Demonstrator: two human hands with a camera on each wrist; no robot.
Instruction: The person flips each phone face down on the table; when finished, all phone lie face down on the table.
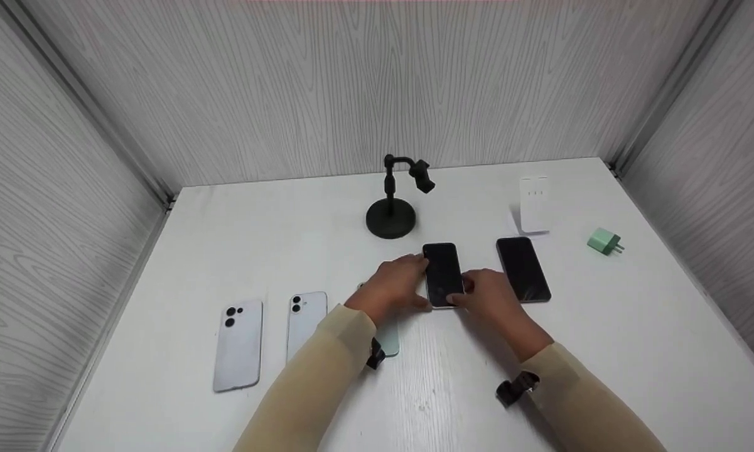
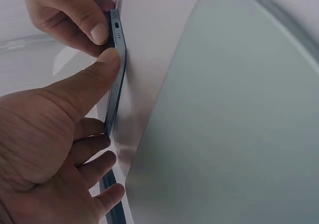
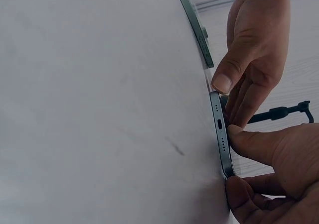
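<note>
A black-screened smartphone (image 1: 442,273) lies face up between both hands, its port edge showing in the wrist views. My right hand (image 1: 493,298) pinches its lower right corner, thumb over the screen and fingers at the side. My left hand (image 1: 394,287) holds the opposite side, thumb (image 2: 110,57) at the bottom corner and fingers along the long edge. Partly covered by the left wrist, a pale green phone (image 1: 389,342) lies on the table; its back fills much of the left wrist view. Just right of the right hand is another dark-screened phone (image 1: 524,269).
Two white phones, one outer (image 1: 238,345) and one inner (image 1: 306,320), lie back up at left, the inner one partly behind the left sleeve. Behind the hands stand a black holder (image 1: 390,218) and a white folding stand (image 1: 533,207). A green charger plug (image 1: 604,241) is far right.
</note>
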